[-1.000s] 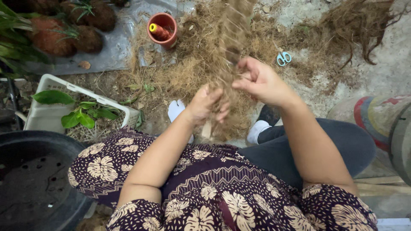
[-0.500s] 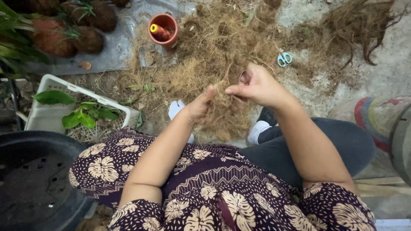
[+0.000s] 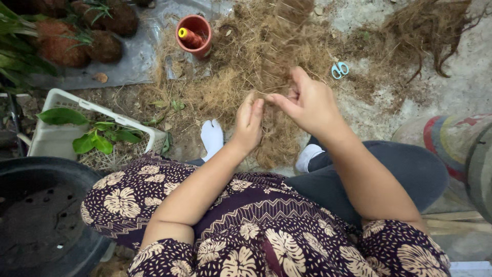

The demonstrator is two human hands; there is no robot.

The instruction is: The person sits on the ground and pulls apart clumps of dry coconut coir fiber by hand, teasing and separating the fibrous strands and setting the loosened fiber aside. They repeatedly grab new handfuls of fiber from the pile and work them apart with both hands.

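Note:
A big heap of brown coconut fibre (image 3: 241, 66) lies on the ground in front of my knees. My left hand (image 3: 249, 122) and my right hand (image 3: 306, 102) meet over a hanging clump of that fibre (image 3: 279, 138), fingertips almost touching. The right hand pinches thin strands between thumb and fingers. The left hand's fingers are closed against the clump from the left. Part of the clump is hidden behind both hands.
An orange pot (image 3: 194, 34) with a yellow thread spool stands at the back. Small blue scissors (image 3: 339, 70) lie to the right of the heap. A white basket (image 3: 61, 138) with green leaves and a black pot (image 3: 36, 220) sit left. Fibre balls with plants (image 3: 77, 36) rest at the far left.
Both hands have come closer together over the fibre clump. The left hand rose towards the right, and the right hand shifted slightly left while pinching strands.

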